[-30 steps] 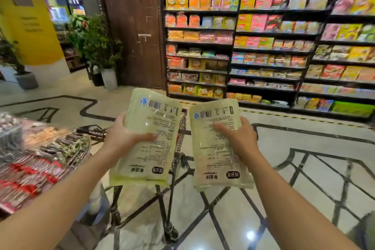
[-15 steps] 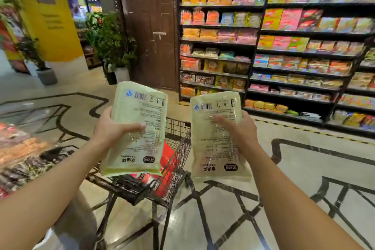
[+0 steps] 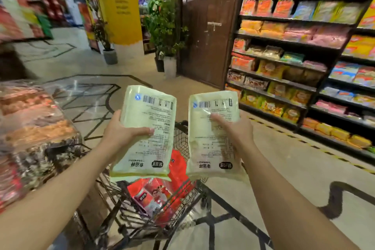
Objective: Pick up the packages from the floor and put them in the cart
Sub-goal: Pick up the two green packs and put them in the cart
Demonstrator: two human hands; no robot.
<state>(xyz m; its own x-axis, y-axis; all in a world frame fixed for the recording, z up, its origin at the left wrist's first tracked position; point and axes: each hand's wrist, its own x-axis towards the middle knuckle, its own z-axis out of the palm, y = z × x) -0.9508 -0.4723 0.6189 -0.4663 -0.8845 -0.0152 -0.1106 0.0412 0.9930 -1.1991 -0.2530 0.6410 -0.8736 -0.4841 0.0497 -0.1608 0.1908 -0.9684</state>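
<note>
Left hand (image 3: 121, 134) grips 1 pale green package (image 3: 146, 128); right hand (image 3: 235, 130) grips a 2nd (image 3: 213, 140). Both held above the wire cart (image 3: 182, 195), not yet released. Red packages (image 3: 154, 197) already lie inside. Remaining: lower, drop both.

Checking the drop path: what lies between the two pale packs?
In the head view, the gap between the left pack and right pack shows the cart rim and a red bag inside it.

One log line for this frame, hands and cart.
left hand: grips pale green plastic package | right hand: grips matching package | both above black wire cart | cart holds red packet
</note>
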